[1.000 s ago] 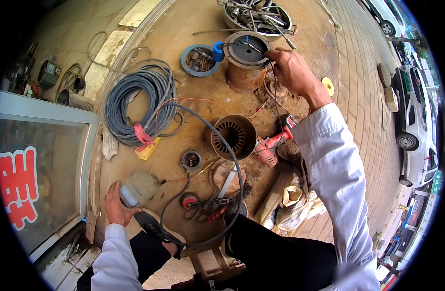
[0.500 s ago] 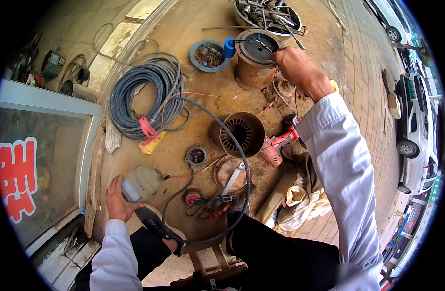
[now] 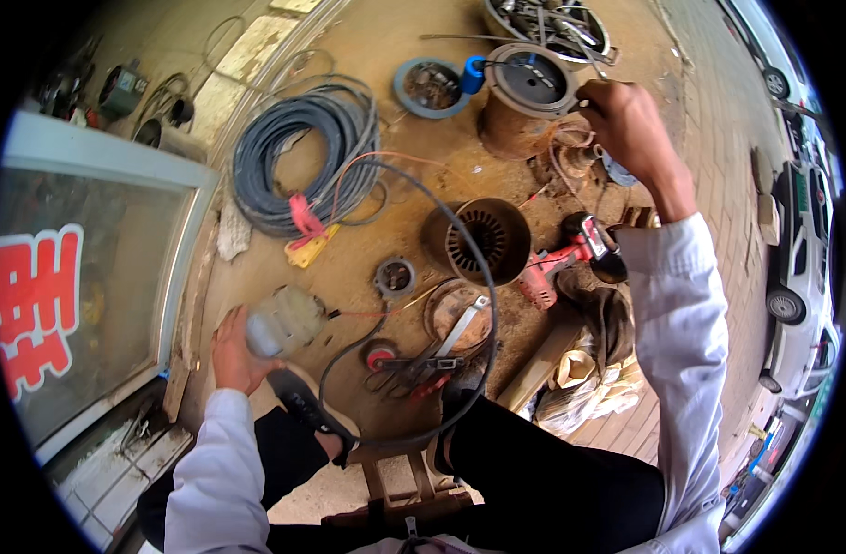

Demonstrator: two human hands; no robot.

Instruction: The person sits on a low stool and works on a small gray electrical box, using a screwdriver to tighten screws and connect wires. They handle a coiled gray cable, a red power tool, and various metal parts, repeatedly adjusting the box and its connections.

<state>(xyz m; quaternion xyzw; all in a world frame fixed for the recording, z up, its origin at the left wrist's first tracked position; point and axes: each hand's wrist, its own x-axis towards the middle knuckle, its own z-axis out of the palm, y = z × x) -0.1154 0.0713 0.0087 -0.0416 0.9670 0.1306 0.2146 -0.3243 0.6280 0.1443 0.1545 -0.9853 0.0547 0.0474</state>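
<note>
My left hand (image 3: 237,353) lies cupped against the side of a box-shaped device (image 3: 284,321) with a pale panel, its fingers stretched and the thumb apart. An orange-red lead runs from the device's far end. My right hand (image 3: 633,129) is held with bent, closed fingers just right of the rim of a rusty cylindrical housing (image 3: 512,129). What those fingers pinch, if anything, is hidden. A black disc (image 3: 531,78) fills the housing's top, with a blue roll (image 3: 474,76) at its left edge. Nearer stands an open motor stator (image 3: 489,242), slotted inside.
A coil of dark cable (image 3: 257,175) lies left, its loose end looping across the middle. Around are a blue dish (image 3: 430,100) of small parts, a tool basin (image 3: 580,32), a red power drill (image 3: 557,268), pliers (image 3: 437,363) and white bags (image 3: 589,397). A glass door (image 3: 90,277) edges the left.
The whole view has shifted, so the things sit further right and higher. My right hand has drawn slightly right, off the housing's rim. My left hand stays by the box-shaped device.
</note>
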